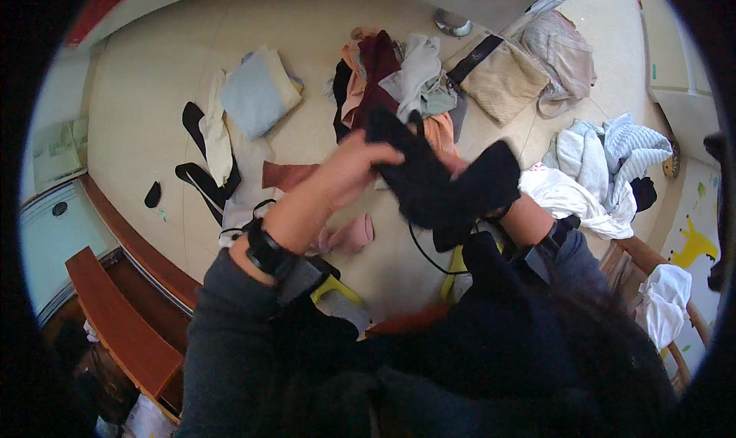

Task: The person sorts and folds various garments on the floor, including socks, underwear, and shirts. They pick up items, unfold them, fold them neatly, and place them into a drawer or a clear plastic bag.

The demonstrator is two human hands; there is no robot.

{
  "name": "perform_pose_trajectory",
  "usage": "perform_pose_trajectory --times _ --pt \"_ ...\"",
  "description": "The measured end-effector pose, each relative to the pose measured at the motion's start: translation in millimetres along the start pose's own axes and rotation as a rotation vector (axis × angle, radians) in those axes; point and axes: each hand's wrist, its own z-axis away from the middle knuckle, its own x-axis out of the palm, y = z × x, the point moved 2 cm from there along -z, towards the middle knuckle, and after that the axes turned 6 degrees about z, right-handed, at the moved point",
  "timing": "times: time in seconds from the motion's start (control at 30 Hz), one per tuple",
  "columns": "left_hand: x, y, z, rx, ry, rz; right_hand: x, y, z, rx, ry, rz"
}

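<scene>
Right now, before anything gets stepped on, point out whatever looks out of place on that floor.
The small black item at left lies apart from the other clothes. The middle heap looks tangled, unlike the folded pale-blue cloth to its left.

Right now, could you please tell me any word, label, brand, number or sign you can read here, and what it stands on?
None can be read.
Dark band on the folded beige cloth: any lettering is too small and blurred to read.
Small green mark on the pale cabinet: too small to make out.
Held black cloth: blurred, no lettering shows.
Yellow animal figure: a picture, no words visible.
</scene>
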Motion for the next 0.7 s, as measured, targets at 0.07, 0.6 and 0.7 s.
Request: perform_pose_trajectory --times 0.07,0.6,0.7 --pt "2.3 -27.4 6.7 -0.096 0.094 -0.126 10.9 -7.7 -0.4 0.011 -0.19 0.155" --pt "19.9 101.1 -54.9 0.909 0.415 -1.326 -80.6 -80.6 42.0 0.256 0.275 0.344" --pt "21.2 68.9 -69.5 1.144 0.505 -1.79 -99.6 -76.9 80.4 0.319 0.199 1.278"
